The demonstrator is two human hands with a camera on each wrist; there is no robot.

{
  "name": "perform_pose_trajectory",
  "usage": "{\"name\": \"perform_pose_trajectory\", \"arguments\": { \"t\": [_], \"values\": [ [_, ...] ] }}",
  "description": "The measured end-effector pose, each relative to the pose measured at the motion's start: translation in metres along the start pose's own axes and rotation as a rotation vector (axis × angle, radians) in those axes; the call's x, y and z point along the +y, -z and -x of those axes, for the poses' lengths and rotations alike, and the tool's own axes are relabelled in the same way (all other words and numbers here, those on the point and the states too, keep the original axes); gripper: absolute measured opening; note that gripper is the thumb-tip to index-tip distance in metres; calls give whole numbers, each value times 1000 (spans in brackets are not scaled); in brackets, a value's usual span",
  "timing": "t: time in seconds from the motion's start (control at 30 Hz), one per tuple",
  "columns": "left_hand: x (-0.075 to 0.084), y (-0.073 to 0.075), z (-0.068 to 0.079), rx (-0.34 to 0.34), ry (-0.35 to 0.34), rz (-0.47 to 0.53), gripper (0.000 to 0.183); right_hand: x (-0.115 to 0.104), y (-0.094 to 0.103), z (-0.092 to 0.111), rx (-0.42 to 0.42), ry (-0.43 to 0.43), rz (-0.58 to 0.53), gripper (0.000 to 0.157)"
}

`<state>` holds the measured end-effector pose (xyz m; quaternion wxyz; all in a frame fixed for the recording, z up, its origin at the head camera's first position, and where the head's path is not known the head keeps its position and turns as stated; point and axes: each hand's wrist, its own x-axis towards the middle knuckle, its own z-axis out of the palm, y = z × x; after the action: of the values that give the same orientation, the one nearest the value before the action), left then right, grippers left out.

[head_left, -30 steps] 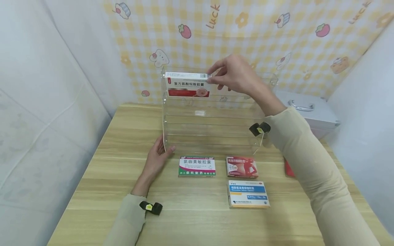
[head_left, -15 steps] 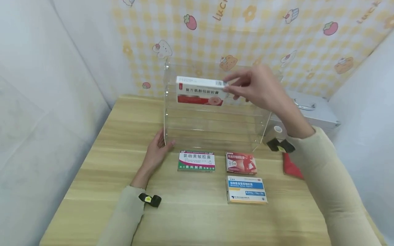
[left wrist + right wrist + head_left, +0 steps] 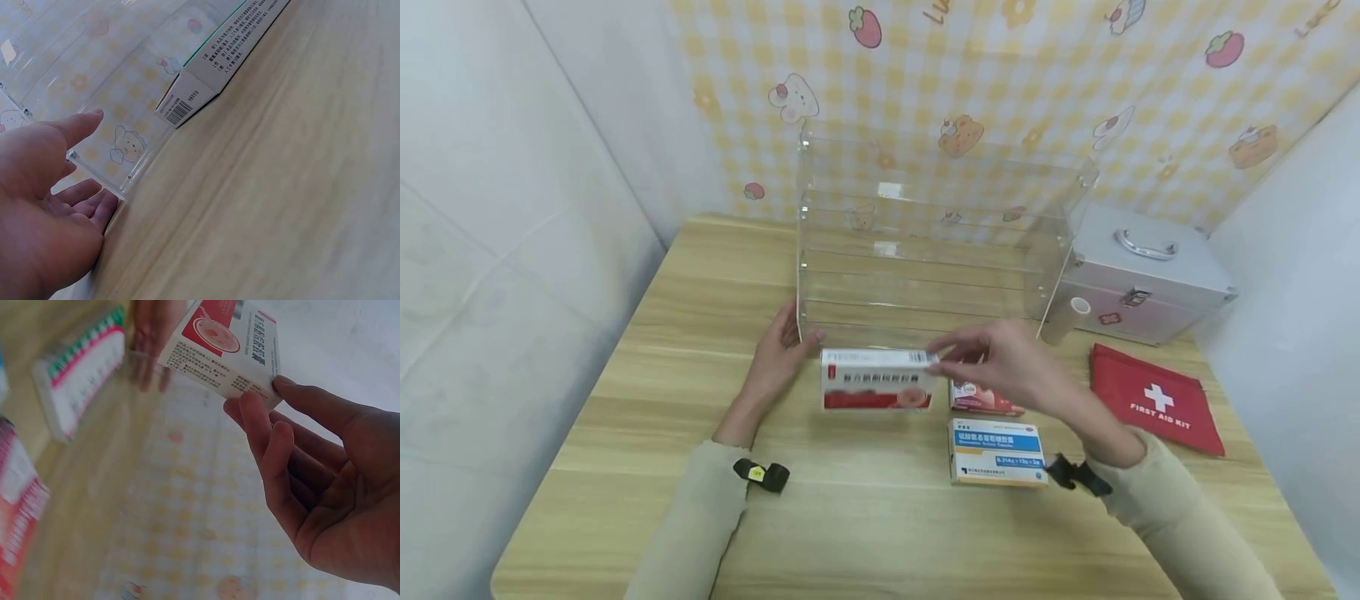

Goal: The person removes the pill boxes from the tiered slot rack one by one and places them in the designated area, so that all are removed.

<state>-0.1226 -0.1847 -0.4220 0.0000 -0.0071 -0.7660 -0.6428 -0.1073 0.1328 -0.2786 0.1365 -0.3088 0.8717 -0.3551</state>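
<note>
My right hand pinches the right end of a white-and-red medicine box between thumb and fingertips. The box is held upright in front of a clear acrylic shelf rack, its printed front towards me. My left hand grips the rack's lower left side; in the left wrist view its thumb lies on the inner side and its fingers curl outside. The right wrist view shows a green, white and pink medicine box on the table, hidden behind the held box in the head view.
A red medicine box, partly covered by my right hand, and a blue-and-white one lie on the wooden table. Right of the rack are a tape roll, a silver case and a red first aid pouch.
My right hand has brought the white-and-red box from the rack's top shelf down and towards me, to in front of the rack's base. The left hand has kept its grip on the rack.
</note>
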Motion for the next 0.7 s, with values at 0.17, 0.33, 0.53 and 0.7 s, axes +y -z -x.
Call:
{"name": "perform_pose_trajectory", "arguments": {
  "t": [0.17,0.33,0.53,0.7],
  "values": [
    [3,-1,-2,4,3,-8,78,18,-29,22,-23,6,-32,23],
    [4,-1,-5,9,-26,-11,77,29,-52,35,-31,-19,-71,21],
    [2,0,-5,6,-23,8,77,41,-71,36,-34,-25,-57,20],
    [2,0,-3,0,-6,15,77,50,-77,31,-52,-43,-19,19]
  ]
}}
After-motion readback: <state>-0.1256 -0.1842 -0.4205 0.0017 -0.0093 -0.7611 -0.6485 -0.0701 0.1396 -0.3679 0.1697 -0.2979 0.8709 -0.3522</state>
